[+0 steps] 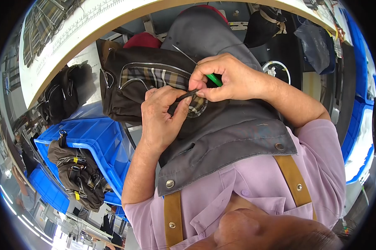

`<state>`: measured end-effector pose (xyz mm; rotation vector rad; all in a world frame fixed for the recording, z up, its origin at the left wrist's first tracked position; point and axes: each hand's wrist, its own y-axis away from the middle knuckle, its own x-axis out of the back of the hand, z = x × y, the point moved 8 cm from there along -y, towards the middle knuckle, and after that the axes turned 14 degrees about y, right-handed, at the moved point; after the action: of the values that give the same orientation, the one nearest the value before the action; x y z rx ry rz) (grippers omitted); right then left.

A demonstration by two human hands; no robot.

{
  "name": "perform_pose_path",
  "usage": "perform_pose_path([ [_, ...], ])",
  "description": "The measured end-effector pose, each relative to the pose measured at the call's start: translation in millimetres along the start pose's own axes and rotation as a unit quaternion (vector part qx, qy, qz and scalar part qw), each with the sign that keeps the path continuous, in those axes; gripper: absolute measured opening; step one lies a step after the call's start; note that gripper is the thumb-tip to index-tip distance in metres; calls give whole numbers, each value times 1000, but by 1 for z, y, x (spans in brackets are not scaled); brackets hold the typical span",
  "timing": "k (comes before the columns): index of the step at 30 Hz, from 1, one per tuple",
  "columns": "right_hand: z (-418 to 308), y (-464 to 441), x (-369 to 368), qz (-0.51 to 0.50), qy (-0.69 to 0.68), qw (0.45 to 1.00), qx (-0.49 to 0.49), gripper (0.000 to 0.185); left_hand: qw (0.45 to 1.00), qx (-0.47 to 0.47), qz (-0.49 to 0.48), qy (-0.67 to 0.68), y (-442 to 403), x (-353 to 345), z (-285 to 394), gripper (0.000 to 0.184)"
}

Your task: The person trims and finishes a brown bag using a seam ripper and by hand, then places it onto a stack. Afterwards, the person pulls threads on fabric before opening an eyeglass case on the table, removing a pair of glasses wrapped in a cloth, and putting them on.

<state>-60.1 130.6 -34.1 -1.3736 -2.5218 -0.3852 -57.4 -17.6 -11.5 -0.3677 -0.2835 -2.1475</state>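
Pinching: left hand (pixel 159 109), thumb and fingers narrow on a dark strip (pixel 182 97). Right hand (pixel 236 81) also narrow, fingertips at the strip's other end, green-handled tool (pixel 213 79) held in the same hand, thin shaft out toward 11 o'clock. Bag (pixel 121 100) lay across the lap, mostly at 9 to 11 o'clock from the hands, silver zip (pixel 154 64) curving over plaid lining (pixel 156 74). Couldn't tell whether strip was joined to bag.

Apron (pixel 238 125) spread under the hands, folded edge at 5 to 6 o'clock. Table (pixel 67 52) edge arced round from 10 to 1 o'clock, well apart from both hands, a gap between; plaid cloth (pixel 46 27) on it at 10 o'clock. Most room to swing the tool was along 12 to 1 o'clock, over the knees. Blue bin (pixel 85 129) at 8 o'clock, rim showing just beside left forearm, height difference couldn't be told; brown bags (pixel 77 177) at it. Plastic bag (pixel 315 43) hung at 2 o'clock, well apart from right hand.
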Motion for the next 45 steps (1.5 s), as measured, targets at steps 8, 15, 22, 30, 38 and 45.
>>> perform_pose_path([
  [8,11,-4,-7,-71,-54,994,-67,14,987,71,80,119,7,5,-17,18],
  [15,7,-5,-5,-49,-16,998,-30,13,988,69,75,119,5,5,-16,18],
  [22,-7,-2,4,12,71,997,41,10,993,44,77,81,3,6,-15,15],
  [30,-77,47,160,311,448,837,48,11,982,59,97,151,7,2,-25,13],
  [38,-44,13,242,288,614,734,-5,20,982,50,109,149,5,0,-24,14],
  [45,-88,25,201,357,620,690,116,20,980,58,129,143,8,2,-28,13],
])
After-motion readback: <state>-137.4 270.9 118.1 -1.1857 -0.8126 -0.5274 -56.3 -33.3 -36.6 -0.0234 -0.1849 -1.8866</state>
